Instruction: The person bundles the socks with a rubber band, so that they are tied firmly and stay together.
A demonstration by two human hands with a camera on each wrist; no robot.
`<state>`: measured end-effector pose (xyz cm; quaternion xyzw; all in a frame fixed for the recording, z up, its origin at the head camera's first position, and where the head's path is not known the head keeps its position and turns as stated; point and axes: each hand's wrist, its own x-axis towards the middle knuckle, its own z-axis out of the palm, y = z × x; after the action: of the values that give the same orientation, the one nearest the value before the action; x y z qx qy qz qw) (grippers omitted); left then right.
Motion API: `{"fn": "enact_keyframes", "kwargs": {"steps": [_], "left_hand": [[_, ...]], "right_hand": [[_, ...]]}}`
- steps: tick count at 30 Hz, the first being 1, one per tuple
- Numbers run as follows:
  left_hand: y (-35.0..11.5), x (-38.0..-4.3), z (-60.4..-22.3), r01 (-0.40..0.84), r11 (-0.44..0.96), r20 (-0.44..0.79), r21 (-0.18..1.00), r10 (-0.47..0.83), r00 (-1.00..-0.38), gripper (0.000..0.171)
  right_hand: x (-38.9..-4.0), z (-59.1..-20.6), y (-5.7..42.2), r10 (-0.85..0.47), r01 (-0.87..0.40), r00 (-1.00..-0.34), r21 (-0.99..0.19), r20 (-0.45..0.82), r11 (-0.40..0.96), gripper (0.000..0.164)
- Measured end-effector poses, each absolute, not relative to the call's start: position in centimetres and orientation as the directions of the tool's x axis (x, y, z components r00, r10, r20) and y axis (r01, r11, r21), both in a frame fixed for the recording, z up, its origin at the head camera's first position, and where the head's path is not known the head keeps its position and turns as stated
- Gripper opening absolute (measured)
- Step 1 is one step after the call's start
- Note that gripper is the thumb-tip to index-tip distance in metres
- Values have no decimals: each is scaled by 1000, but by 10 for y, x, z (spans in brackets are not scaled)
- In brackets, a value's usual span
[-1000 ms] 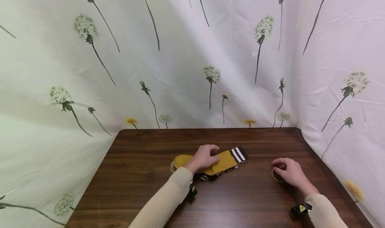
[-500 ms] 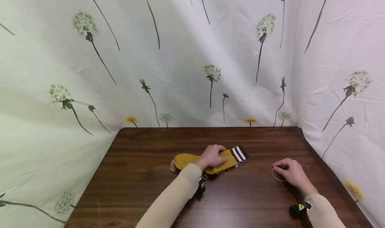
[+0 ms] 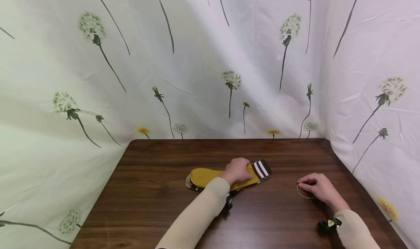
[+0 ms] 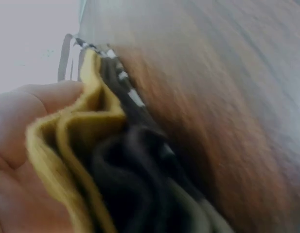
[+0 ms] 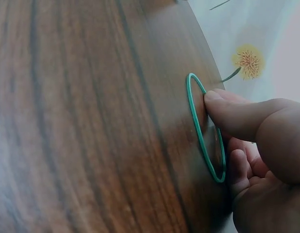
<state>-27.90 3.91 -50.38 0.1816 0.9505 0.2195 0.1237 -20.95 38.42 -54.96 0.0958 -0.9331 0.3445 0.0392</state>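
Note:
A mustard-yellow sock [image 3: 205, 176] with a dark, white-striped cuff [image 3: 261, 169] lies flat on top of darker patterned socks. My left hand [image 3: 236, 170] grips this stack near the cuff, the thumb on the yellow cloth. Seen from the left wrist, the yellow sock [image 4: 69, 126] bunches up against my palm, with dark sock layers [image 4: 132, 160] below; the left fingertips are hidden. To the right of the socks, my right hand [image 3: 319, 189] pinches a thin green rubber band [image 5: 198, 131] between thumb and fingers. The band hangs as a loop just over the wood.
A dark brown wooden table [image 3: 154, 205] with rounded back corners carries the socks. White cloth walls [image 3: 197, 96] printed with dandelions enclose its back and sides. The right hand is close to the table's right edge.
My left hand has slid right along the socks toward the striped cuff. My right hand has stayed nearly in place, its fingertips now closer together on the rubber band.

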Motion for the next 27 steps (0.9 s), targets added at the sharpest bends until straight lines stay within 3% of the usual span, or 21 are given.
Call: {"fn": "enact_keyframes", "kwargs": {"steps": [10,15,22,27], "left_hand": [[50,-282,-501,141,865,-266,482,298,-917,39],[50,-286,-504,96,861,-292,500,272,-917,45],[49,-283,-510,66,805,-265,589,270,-926,54],[40,-279,-518,74,737,-206,672,282,-937,44]], "right_hand": [[-212,-549,385,-164,-224,-974,-617,154,755,8],[-213,-547,386,-163,-212,-977,-606,136,767,7],[-213,-545,387,-157,-198,-980,-626,120,754,7],[-215,-548,384,-162,-200,-980,-630,118,750,7]]}}
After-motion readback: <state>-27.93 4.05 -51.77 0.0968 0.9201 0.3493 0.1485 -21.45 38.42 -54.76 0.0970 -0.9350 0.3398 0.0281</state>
